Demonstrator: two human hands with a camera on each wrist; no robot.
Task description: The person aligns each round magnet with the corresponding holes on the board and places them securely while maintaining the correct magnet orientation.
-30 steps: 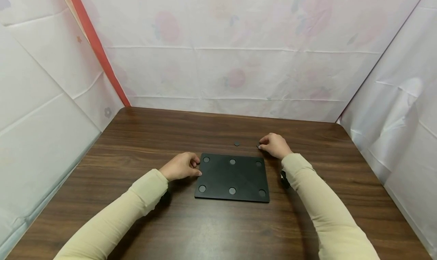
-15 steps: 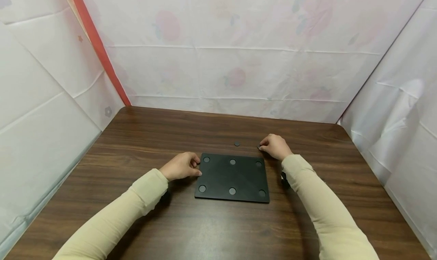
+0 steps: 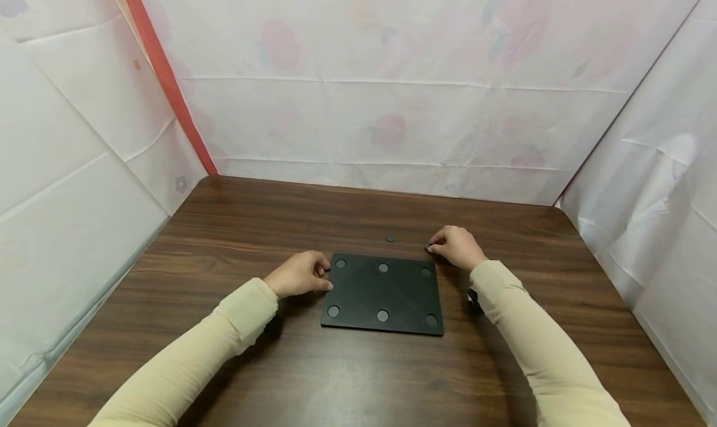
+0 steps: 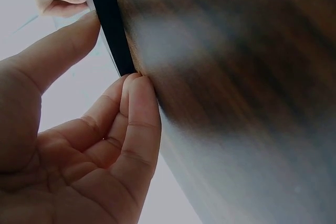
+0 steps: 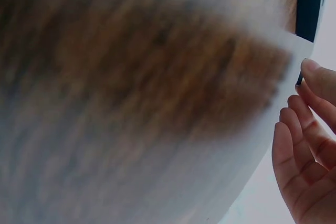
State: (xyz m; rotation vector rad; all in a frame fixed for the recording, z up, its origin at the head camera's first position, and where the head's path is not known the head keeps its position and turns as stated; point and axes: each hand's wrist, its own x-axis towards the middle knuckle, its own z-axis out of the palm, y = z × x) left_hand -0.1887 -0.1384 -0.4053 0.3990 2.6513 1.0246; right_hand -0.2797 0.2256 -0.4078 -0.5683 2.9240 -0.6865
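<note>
A flat black rectangular board (image 3: 358, 293) lies on the table, with several round grey spots along its far and near edges. At its left edge is my left hand (image 3: 299, 273); the thumb and the bent fingers touch the side of the board, apart from each other, as the left wrist view shows too. Beyond the far right corner, my right hand (image 3: 458, 248) pinches a small dark disc (image 3: 428, 248) between thumb and forefinger. That disc appears edge-on in the right wrist view, slightly tilted. Another small dark disc (image 3: 390, 238) lies flat behind the board.
The brown wood-grain table (image 3: 269, 209) reaches back to a pale patterned curtain (image 3: 358, 122). White sheets hang on both sides, and a red strip (image 3: 165, 78) runs down the left back corner.
My right hand has come slightly nearer with the pinched disc. The left hand stays at the board's edge, and the view has shifted a little.
</note>
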